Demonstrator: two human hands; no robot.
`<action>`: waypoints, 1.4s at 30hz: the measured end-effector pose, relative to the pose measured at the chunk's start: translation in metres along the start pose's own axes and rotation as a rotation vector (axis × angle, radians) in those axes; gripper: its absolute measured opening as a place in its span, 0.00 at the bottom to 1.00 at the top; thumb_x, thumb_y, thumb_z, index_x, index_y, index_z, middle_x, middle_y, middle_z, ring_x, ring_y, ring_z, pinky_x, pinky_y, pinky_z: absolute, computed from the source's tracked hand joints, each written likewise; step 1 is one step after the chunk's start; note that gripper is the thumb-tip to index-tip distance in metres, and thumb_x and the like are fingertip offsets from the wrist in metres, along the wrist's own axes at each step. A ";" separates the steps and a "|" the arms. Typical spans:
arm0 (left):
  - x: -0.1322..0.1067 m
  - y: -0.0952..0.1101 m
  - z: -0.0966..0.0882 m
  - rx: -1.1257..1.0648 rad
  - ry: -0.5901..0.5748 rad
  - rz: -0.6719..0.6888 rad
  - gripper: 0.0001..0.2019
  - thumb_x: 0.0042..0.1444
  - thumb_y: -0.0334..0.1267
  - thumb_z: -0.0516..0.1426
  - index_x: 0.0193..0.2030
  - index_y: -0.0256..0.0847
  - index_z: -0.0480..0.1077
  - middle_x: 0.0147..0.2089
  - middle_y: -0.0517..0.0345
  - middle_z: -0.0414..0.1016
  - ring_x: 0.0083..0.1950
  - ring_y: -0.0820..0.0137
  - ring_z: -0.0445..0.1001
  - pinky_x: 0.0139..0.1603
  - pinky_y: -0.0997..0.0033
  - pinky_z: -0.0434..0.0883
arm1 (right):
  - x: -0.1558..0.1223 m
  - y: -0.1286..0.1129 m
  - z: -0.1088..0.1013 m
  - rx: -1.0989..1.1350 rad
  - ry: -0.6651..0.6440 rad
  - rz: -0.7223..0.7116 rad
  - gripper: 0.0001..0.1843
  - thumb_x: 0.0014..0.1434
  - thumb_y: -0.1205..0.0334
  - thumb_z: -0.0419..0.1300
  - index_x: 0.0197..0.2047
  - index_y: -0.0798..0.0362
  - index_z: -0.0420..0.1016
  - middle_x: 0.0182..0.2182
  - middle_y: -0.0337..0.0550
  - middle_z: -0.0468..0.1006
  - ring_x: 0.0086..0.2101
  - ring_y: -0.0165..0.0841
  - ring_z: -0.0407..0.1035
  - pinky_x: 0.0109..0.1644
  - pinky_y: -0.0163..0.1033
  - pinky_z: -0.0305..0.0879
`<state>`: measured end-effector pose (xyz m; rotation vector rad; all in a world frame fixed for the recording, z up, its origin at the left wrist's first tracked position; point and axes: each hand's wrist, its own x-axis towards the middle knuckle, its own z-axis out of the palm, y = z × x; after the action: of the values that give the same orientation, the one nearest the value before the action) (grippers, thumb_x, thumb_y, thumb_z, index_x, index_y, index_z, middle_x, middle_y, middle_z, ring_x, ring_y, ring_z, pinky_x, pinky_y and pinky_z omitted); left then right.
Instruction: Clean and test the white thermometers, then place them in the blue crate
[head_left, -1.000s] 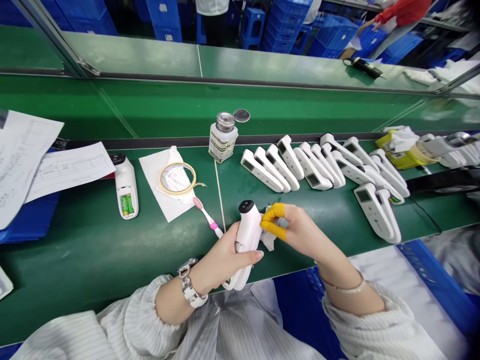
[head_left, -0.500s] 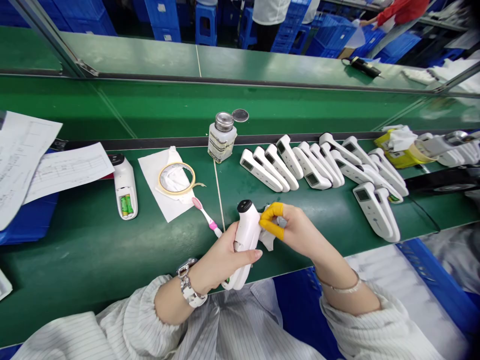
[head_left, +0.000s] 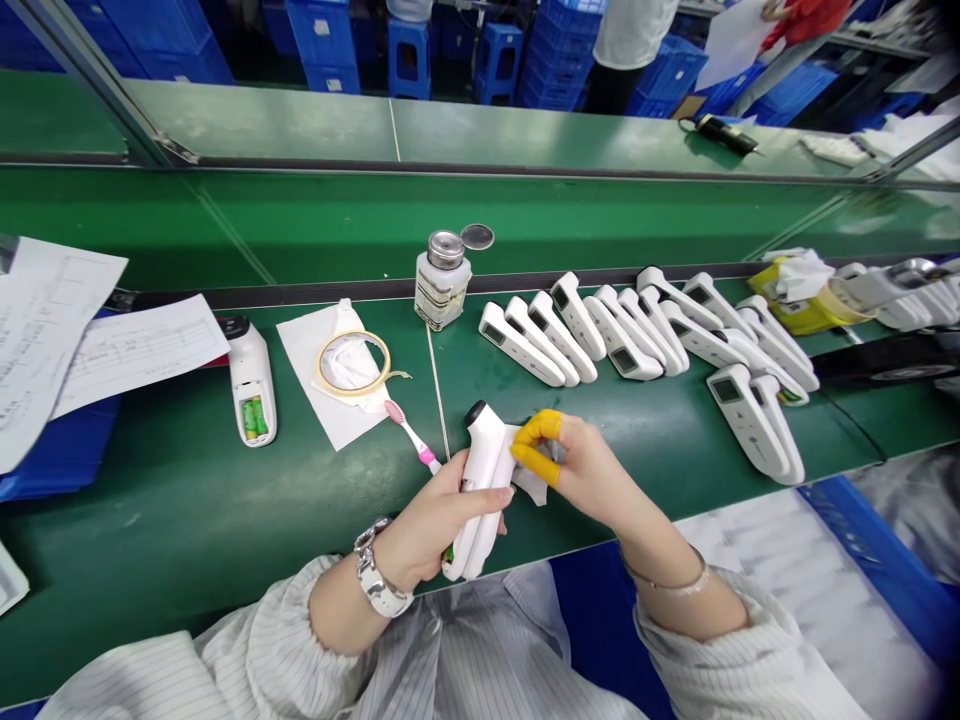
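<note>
My left hand point(head_left: 442, 510) is wrapped around a white forehead thermometer point(head_left: 487, 445), tilted with its black-tipped head up; a bit of green battery shows at its lower end. Yellow finger cots cover the thumb and index finger of my right hand point(head_left: 577, 460). Those fingers are pinched at the thermometer's right side, apparently on a crumpled white cloth point(head_left: 531, 486) hanging below them; the exact grip is partly hidden. Left of my hands lies a pink-and-white toothbrush point(head_left: 411, 436). Another thermometer point(head_left: 252, 385) lies further left, its battery compartment uncovered with green batteries inside.
Several white thermometers point(head_left: 559, 335) lie in rows to the right. A dispenser bottle point(head_left: 442, 282) with its lid up stands at the back. A tape roll point(head_left: 322, 368) rests on white paper. Printed sheets point(head_left: 142, 345) are at left, a yellow container point(head_left: 787, 300) at right.
The thermometer in my left hand has turned slightly, its head tipping left. My right hand has shifted a little left with it. In the background, a person has moved right.
</note>
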<state>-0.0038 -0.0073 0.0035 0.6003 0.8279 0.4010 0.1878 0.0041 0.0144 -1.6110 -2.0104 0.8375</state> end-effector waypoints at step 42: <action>0.003 -0.002 0.001 -0.037 0.011 -0.004 0.20 0.47 0.38 0.62 0.46 0.39 0.61 0.36 0.58 0.69 0.27 0.76 0.67 0.28 0.72 0.66 | 0.004 -0.001 0.023 -0.235 0.294 -0.224 0.09 0.59 0.63 0.55 0.38 0.47 0.78 0.34 0.45 0.75 0.37 0.39 0.67 0.44 0.48 0.62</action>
<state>-0.0015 -0.0074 0.0011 0.5625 0.8301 0.4150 0.1708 0.0038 -0.0018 -1.4879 -2.0797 0.2733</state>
